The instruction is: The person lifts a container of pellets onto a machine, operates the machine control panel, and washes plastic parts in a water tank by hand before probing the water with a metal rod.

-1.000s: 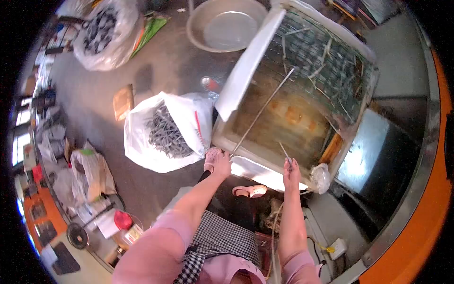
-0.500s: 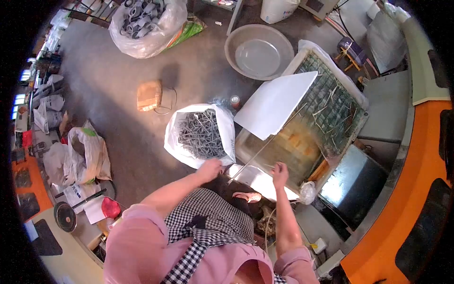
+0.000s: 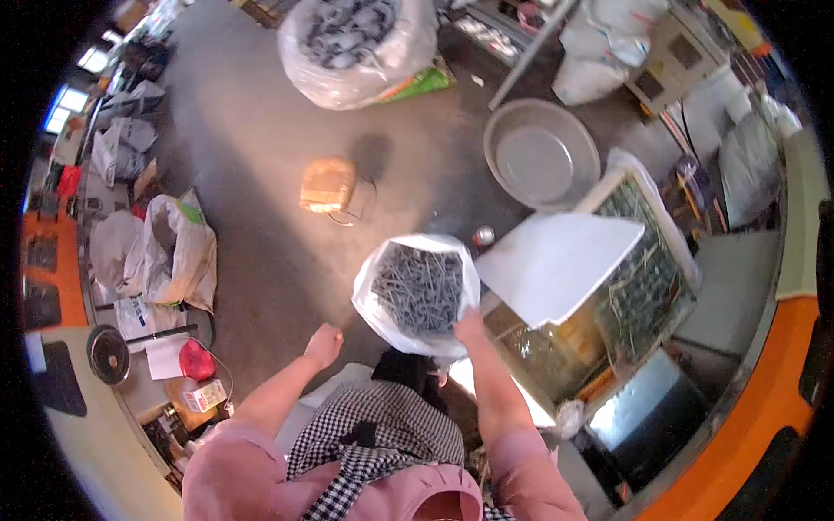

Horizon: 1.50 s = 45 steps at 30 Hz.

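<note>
A white bag (image 3: 372,314) stands open in front of me, full of thin grey plastic-looking pieces (image 3: 419,286). At its lower right rim is my right hand (image 3: 470,326), closed on the bag's edge, with the fingertips partly hidden. My left hand (image 3: 324,345) is off to the lower left of the bag, apart from it. Its fingers are curled into a fist, and whatever they may hold cannot be made out. Right of the bag, a white board (image 3: 565,260) lies across a tub (image 3: 530,365) of murky water.
A grey round basin (image 3: 578,178) stands behind the tub. At the back is a large clear bag (image 3: 304,65) of grey parts. A brown block-like object (image 3: 327,184) and a can (image 3: 484,235) are on the floor. Orange machine panels (image 3: 721,417) flank the right.
My right hand has gone from beside the tub to the bag's right rim. My left hand has left the rim and moved left. The view has shifted; the thin rod by the tub no longer shows.
</note>
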Each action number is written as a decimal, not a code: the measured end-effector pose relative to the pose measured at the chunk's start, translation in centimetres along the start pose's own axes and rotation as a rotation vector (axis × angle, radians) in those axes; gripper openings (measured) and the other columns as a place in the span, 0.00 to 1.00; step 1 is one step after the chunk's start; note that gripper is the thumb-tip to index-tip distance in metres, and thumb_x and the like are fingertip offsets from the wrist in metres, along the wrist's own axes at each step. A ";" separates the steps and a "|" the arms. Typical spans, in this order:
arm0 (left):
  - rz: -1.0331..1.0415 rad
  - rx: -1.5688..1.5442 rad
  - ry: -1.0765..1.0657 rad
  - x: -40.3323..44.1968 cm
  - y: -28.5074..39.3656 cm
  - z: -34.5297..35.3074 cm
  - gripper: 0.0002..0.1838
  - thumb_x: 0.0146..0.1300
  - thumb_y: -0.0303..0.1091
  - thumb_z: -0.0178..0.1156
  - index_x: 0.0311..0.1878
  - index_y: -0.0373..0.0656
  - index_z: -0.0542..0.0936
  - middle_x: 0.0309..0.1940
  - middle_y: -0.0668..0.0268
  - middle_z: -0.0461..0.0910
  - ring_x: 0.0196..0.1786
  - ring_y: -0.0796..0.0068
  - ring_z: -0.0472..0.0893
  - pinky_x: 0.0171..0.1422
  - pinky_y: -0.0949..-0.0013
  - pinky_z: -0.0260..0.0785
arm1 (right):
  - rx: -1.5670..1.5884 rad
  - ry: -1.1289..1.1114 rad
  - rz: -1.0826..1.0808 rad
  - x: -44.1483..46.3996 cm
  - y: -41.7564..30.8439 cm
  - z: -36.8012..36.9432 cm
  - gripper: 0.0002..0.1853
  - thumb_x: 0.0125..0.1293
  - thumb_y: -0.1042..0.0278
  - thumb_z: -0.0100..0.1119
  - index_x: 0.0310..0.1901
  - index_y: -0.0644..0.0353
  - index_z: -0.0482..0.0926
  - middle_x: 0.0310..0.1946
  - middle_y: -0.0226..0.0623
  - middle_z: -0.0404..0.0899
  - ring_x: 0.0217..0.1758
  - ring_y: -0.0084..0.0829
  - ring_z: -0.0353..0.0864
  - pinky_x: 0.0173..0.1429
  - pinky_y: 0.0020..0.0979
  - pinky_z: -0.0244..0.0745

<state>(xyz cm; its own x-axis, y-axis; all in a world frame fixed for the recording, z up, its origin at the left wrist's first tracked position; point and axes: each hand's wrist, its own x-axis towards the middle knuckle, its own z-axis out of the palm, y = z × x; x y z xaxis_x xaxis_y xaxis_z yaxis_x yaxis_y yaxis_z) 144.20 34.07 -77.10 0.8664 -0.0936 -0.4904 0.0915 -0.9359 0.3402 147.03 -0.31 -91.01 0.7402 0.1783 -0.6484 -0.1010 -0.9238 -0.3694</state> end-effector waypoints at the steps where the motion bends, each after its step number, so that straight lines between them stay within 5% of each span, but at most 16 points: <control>1: 0.028 0.036 -0.002 -0.9 -1.5 0.0 0.09 0.52 0.34 0.49 0.28 0.38 0.74 0.30 0.52 0.72 0.36 0.52 0.71 0.42 0.59 0.64 | 0.250 0.069 0.126 1.3 2.1 1.7 0.34 0.51 0.57 0.51 0.57 0.65 0.53 0.58 0.54 0.48 0.63 0.48 0.44 0.64 0.38 0.41; 3: -0.051 0.171 -0.199 -2.5 -5.1 0.2 0.11 0.53 0.35 0.47 0.32 0.37 0.74 0.36 0.47 0.70 0.41 0.52 0.71 0.47 0.59 0.65 | 0.174 0.124 0.098 4.4 8.0 6.9 0.31 0.51 0.63 0.52 0.55 0.67 0.55 0.57 0.54 0.50 0.62 0.45 0.47 0.64 0.34 0.44; 11: -0.579 0.111 0.045 -12.1 -11.1 -4.0 0.16 0.51 0.41 0.51 0.38 0.39 0.74 0.41 0.55 0.71 0.45 0.56 0.71 0.46 0.56 0.66 | 0.184 0.115 0.051 -14.9 -1.5 -8.8 0.24 0.51 0.57 0.51 0.48 0.64 0.67 0.49 0.55 0.63 0.51 0.45 0.64 0.58 0.35 0.54; 13: -0.508 -0.002 -0.221 -13.2 -13.5 -5.3 0.17 0.51 0.43 0.52 0.39 0.41 0.74 0.44 0.58 0.70 0.50 0.59 0.69 0.48 0.52 0.63 | 0.443 0.212 0.050 -15.5 2.3 -6.0 0.23 0.52 0.55 0.52 0.45 0.64 0.70 0.45 0.53 0.68 0.48 0.40 0.69 0.54 0.37 0.61; 15: -0.770 -0.856 -0.247 -16.3 -11.1 -11.4 0.17 0.52 0.44 0.51 0.41 0.44 0.74 0.48 0.61 0.68 0.54 0.62 0.65 0.52 0.51 0.60 | 0.722 0.007 0.108 -20.4 2.8 -9.4 0.24 0.56 0.56 0.49 0.49 0.65 0.66 0.43 0.46 0.70 0.46 0.43 0.71 0.50 0.34 0.65; 18: -0.883 -0.606 -0.268 -20.6 -8.9 -17.1 0.19 0.52 0.45 0.52 0.45 0.45 0.71 0.51 0.63 0.66 0.56 0.63 0.63 0.54 0.52 0.57 | 1.612 0.087 0.061 -27.3 6.6 -12.0 0.20 0.57 0.58 0.46 0.49 0.61 0.64 0.42 0.41 0.71 0.46 0.36 0.71 0.52 0.32 0.63; 19: -0.951 -0.470 -0.289 -22.2 -8.7 -18.6 0.21 0.52 0.45 0.52 0.48 0.46 0.70 0.53 0.64 0.64 0.57 0.64 0.63 0.56 0.53 0.56 | 1.357 0.212 0.166 -28.0 9.9 -9.8 0.18 0.57 0.60 0.47 0.46 0.62 0.65 0.41 0.41 0.71 0.45 0.35 0.71 0.51 0.31 0.63; 21: -1.067 -0.199 -0.325 -23.6 -9.0 -20.3 0.25 0.51 0.46 0.52 0.52 0.47 0.67 0.56 0.67 0.62 0.58 0.65 0.61 0.58 0.54 0.53 | -0.076 0.101 0.429 -28.5 16.7 -3.0 0.13 0.55 0.63 0.48 0.39 0.62 0.68 0.39 0.43 0.72 0.44 0.34 0.71 0.49 0.30 0.63; 24: -0.881 0.178 -0.430 -23.8 -16.5 -14.9 0.30 0.50 0.48 0.53 0.56 0.49 0.62 0.58 0.67 0.58 0.61 0.67 0.56 0.62 0.52 0.45 | 0.043 -0.647 1.061 -29.7 21.2 2.1 0.08 0.53 0.67 0.50 0.29 0.64 0.72 0.37 0.45 0.73 0.43 0.32 0.70 0.47 0.29 0.63; 25: -1.065 -0.116 -0.254 -21.9 -20.6 -12.1 0.31 0.49 0.49 0.53 0.57 0.49 0.62 0.58 0.68 0.58 0.62 0.67 0.55 0.62 0.51 0.43 | 0.041 -0.343 0.951 -30.9 19.2 1.9 0.09 0.53 0.66 0.49 0.29 0.63 0.72 0.37 0.45 0.73 0.43 0.33 0.70 0.47 0.30 0.63; 27: -0.775 0.067 -0.312 -17.7 -29.8 -5.3 0.27 0.46 0.55 0.54 0.47 0.47 0.73 0.49 0.62 0.69 0.53 0.63 0.67 0.54 0.60 0.59 | 0.021 0.020 0.802 -30.8 14.6 0.2 0.10 0.54 0.64 0.48 0.29 0.63 0.72 0.36 0.45 0.73 0.43 0.34 0.71 0.47 0.31 0.63; 32: -0.625 -0.106 -0.485 -12.2 -30.5 -11.4 0.25 0.51 0.52 0.49 0.47 0.43 0.72 0.50 0.59 0.68 0.54 0.63 0.66 0.58 0.61 0.54 | -0.009 0.123 0.721 -24.3 5.4 -2.7 0.13 0.55 0.60 0.45 0.31 0.61 0.74 0.36 0.45 0.73 0.43 0.37 0.71 0.46 0.34 0.64; 35: -0.047 0.130 -0.284 -10.2 -31.5 -19.6 0.24 0.54 0.52 0.40 0.38 0.41 0.76 0.40 0.56 0.73 0.46 0.57 0.70 0.49 0.61 0.62 | -0.179 0.311 0.485 -16.4 -1.8 -6.6 0.15 0.56 0.58 0.43 0.31 0.60 0.74 0.35 0.45 0.74 0.43 0.38 0.71 0.46 0.36 0.65; 39: -0.339 -1.732 -0.070 -11.8 -36.7 -28.7 0.18 0.54 0.41 0.51 0.46 0.43 0.71 0.39 0.60 0.74 0.45 0.69 0.73 0.43 0.67 0.65 | -0.380 0.436 -0.063 0.4 -11.8 -15.1 0.17 0.58 0.57 0.40 0.35 0.61 0.74 0.37 0.44 0.73 0.44 0.41 0.71 0.46 0.38 0.66; 43: -0.659 -1.556 0.328 -14.9 -44.3 -29.3 0.22 0.53 0.44 0.53 0.49 0.43 0.68 0.46 0.60 0.71 0.51 0.67 0.69 0.47 0.64 0.63 | 1.051 0.279 -0.237 0.1 -38.1 -26.1 0.12 0.57 0.66 0.47 0.40 0.63 0.73 0.38 0.42 0.72 0.41 0.32 0.73 0.43 0.27 0.68; 45: -1.179 -0.197 0.150 -17.0 -45.0 -27.7 0.24 0.51 0.44 0.55 0.49 0.41 0.68 0.46 0.59 0.71 0.49 0.64 0.71 0.47 0.61 0.64 | 0.761 0.257 -0.184 4.2 -40.0 -26.4 0.14 0.56 0.65 0.48 0.40 0.64 0.72 0.38 0.43 0.72 0.41 0.35 0.73 0.44 0.28 0.68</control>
<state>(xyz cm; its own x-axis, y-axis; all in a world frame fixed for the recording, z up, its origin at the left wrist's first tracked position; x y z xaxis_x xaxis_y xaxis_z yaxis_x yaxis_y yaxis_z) 138.96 87.14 -61.88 0.2465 0.8372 -0.4882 0.9274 -0.3500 -0.1319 171.73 28.41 -61.39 0.9086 0.1353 -0.3950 -0.3181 -0.3885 -0.8648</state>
